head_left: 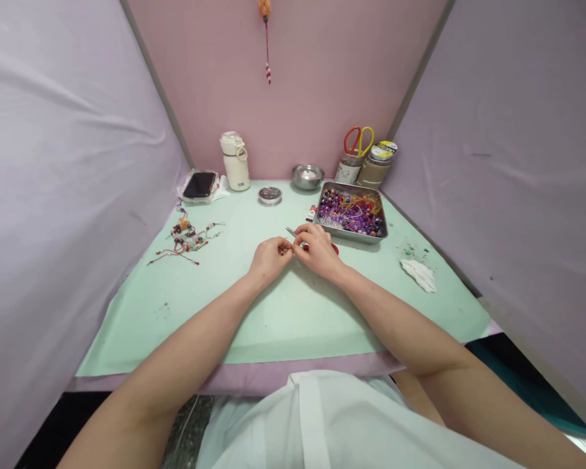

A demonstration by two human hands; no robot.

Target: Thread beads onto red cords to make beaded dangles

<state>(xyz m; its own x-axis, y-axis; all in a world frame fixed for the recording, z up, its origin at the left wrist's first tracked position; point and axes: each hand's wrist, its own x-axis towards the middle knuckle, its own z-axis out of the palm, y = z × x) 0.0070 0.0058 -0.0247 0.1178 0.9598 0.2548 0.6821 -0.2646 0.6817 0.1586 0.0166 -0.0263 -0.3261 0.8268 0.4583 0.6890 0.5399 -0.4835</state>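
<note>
My left hand is closed in a pinch, its fingertips meeting those of my right hand over the middle of the table. Whatever they pinch is too small and too covered to name. My right hand is also closed, thumb and forefinger together. A pair of scissors with red handles shows around my right hand: a metal blade sticks out past the fingers at the upper left. The hand hides the rest, so I cannot tell whether it grips the scissors or rests over them.
A metal tray of beads stands right of my hands. Beaded cords lie at the left. Behind are a phone, bottle, round container, steel bowl and jars. A crumpled tissue lies right.
</note>
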